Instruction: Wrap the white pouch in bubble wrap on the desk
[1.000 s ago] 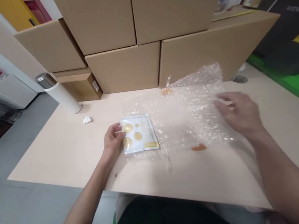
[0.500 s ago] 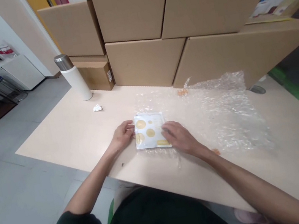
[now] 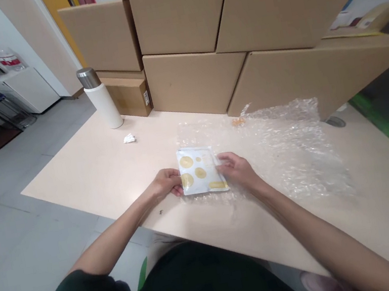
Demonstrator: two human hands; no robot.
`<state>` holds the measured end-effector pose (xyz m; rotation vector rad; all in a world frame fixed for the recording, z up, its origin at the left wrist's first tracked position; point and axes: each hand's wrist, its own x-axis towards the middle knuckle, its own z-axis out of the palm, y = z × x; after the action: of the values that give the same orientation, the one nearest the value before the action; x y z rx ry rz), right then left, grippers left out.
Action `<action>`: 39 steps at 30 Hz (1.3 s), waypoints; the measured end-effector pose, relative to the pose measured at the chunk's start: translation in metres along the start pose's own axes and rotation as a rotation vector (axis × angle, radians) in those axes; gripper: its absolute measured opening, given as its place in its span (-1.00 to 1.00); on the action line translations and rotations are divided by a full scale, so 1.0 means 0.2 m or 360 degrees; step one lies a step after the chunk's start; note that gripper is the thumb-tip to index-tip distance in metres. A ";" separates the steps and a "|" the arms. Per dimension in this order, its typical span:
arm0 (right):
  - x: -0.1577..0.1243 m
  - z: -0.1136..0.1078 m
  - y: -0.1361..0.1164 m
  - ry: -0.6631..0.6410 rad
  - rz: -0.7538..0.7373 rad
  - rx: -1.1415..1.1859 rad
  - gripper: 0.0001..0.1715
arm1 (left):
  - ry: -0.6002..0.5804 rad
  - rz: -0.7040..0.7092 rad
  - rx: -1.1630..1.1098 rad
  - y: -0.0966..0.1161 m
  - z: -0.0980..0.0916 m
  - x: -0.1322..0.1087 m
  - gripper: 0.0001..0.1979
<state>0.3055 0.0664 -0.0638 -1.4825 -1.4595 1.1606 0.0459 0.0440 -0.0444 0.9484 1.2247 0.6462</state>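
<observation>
A flat white packet [image 3: 201, 173] with yellow circles lies over a sheet of bubble wrap [image 3: 305, 156] in front of me. It could be more than one packet stacked; a second edge shows along its top. My left hand [image 3: 166, 183] pinches the packet's left edge, its thumb and fingers closed there. At the right edge, my right hand [image 3: 238, 168] has its fingers bent against the side of the packet. The bubble wrap spreads out under it and far to the right.
A white flask [image 3: 103, 104] with a steel cap stands at the back left, near a crumpled white scrap [image 3: 129, 138]. Large cardboard boxes [image 3: 198, 79] are stacked along the back. A tiny dark bit [image 3: 161, 212] lies near the table's [image 3: 83, 175] front edge.
My left hand has shifted lower along the packet's left edge and closed on it. My right hand has drawn back from the packet's top face to its right edge. The view has shifted slightly.
</observation>
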 end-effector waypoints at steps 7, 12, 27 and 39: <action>0.01 -0.01 -0.01 0.0176 0.0257 0.0622 -0.48 | 0.0171 0.0044 0.0231 -0.03 0.03 0.01 -0.94; -0.03 0.00 0.01 0.0239 0.0265 0.0667 -0.48 | 0.0285 0.0076 0.0376 -0.08 0.03 0.02 -0.89; -0.17 0.08 -0.04 0.0060 -0.0725 -0.0479 -0.72 | 0.0367 0.0331 0.0236 -0.10 0.02 -0.04 -0.66; -0.27 0.19 -0.23 -0.0555 -0.0044 0.0832 -0.47 | 0.0338 0.1138 0.0738 0.19 0.25 -0.27 -0.62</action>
<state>0.2589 0.0122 -0.0275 -0.9289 -1.2497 1.6892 0.0837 0.0045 0.0183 1.7803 1.2371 1.0643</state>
